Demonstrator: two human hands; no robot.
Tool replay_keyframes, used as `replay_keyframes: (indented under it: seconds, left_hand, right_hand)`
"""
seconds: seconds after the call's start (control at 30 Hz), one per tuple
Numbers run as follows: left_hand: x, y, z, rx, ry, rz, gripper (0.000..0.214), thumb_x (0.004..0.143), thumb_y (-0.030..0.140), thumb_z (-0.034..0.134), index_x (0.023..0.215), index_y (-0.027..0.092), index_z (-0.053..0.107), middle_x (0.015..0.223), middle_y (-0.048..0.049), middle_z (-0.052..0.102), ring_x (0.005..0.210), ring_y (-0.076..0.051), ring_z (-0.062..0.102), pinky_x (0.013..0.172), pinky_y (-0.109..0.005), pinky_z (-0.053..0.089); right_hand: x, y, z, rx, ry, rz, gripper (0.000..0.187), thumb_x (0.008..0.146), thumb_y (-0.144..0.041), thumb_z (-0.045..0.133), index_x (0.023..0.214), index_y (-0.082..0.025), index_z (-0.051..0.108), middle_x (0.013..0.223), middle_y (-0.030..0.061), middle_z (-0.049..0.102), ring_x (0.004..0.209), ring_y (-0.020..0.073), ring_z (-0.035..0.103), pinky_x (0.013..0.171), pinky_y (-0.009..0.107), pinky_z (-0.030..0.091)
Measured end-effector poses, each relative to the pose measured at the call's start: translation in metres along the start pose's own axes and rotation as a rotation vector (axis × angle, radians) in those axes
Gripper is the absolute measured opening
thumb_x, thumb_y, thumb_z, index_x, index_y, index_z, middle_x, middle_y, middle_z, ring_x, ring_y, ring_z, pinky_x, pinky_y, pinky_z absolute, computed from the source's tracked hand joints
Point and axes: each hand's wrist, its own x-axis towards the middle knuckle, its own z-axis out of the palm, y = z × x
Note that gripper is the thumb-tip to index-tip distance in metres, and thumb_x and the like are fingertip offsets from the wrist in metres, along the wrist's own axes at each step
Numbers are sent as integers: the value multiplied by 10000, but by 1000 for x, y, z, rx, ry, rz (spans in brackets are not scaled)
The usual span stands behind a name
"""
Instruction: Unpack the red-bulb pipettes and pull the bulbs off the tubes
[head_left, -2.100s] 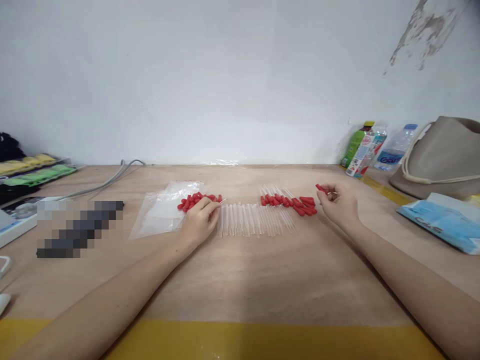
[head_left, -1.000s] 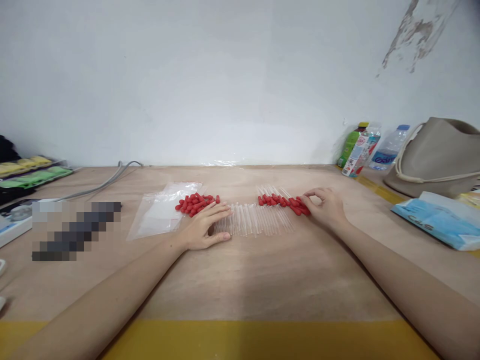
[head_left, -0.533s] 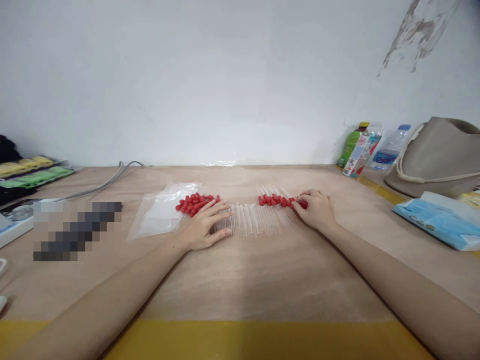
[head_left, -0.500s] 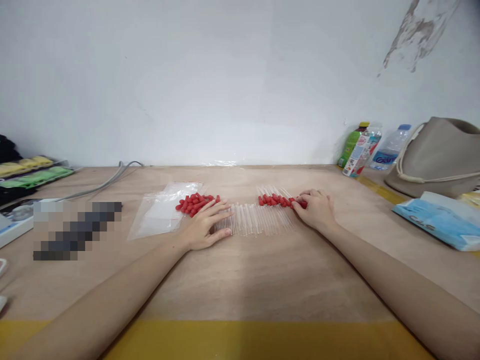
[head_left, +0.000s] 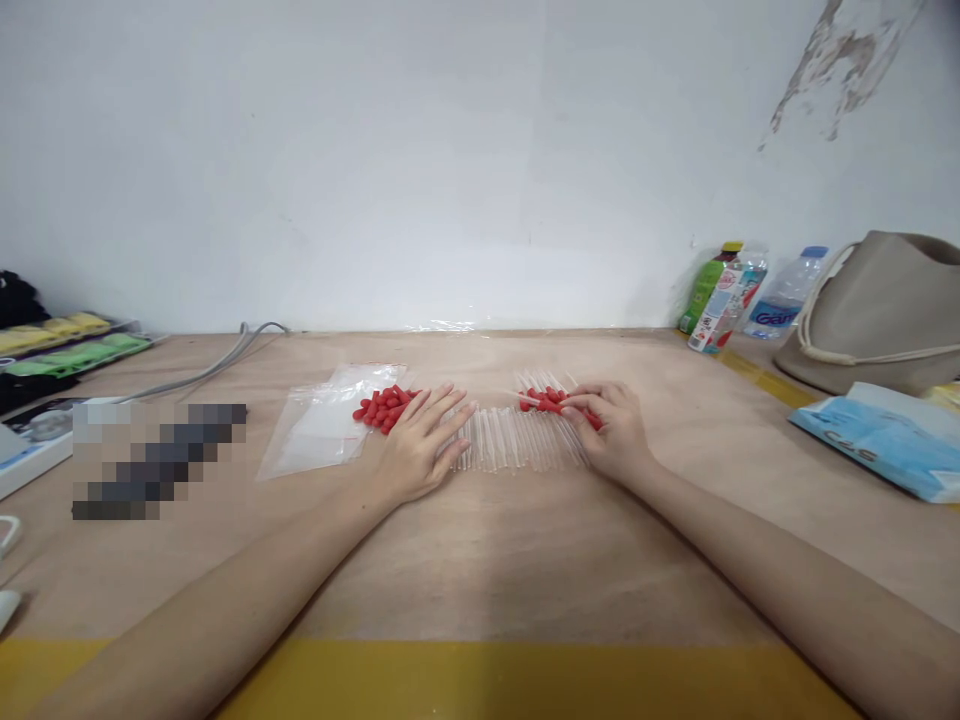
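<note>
A row of clear glass dropper tubes [head_left: 510, 445] lies side by side in the middle of the wooden table [head_left: 480, 560]. My left hand [head_left: 416, 445] lies flat and open on the left end of that row, fingers spread. Just behind it sits a small heap of loose red rubber bulbs [head_left: 382, 405]. My right hand [head_left: 609, 430] rests palm down over the right end of the row, fingers stretched across the droppers fitted with red bulbs [head_left: 544, 402]. It covers most of them.
A clear plastic bag [head_left: 319, 430] lies left of the bulbs. Bottles [head_left: 731, 295], a beige bag [head_left: 885, 315] and a blue packet [head_left: 877, 440] stand at the right. Trays with yellow and green items [head_left: 67, 345] and a grey cable [head_left: 217, 360] are at the left.
My right hand put down a red-bulbed dropper and slid left over the bulbed droppers, bunching them. My left hand opened from a pinch and laid itself flat on the tubes.
</note>
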Motion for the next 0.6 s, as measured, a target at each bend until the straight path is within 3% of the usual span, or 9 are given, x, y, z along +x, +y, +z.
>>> replay_keyframes:
  seconds: [0.23,0.43,0.6]
  left_hand:
    - [3,11,4,55,41,96,309,860,233,483,1163,193,525,1234,-94,537,1222,-237,411,1018,-462,320]
    - [5,16,6,-38,47,174,189,844,190,509,1012,174,596,1079,-62,640,1153,-214,490,997,-432,366]
    - [5,20,11,-39,97,163,151,837,162,512,959,152,600,970,-49,680,1040,-196,576,938,-390,434]
  right_hand:
    - [-11,-54,4,238,-70,-183,86,806,-208,524,805,-203,610,876,53,611,845,190,536,755,373,404]
    - [-11,-57,3,313,-68,-150,100,816,-180,497,827,-194,596,880,65,600,863,189,538,759,362,423]
    - [-11,-60,1,154,-162,-214,251,788,-281,560,1022,-191,574,1009,73,619,929,209,534,797,382,373]
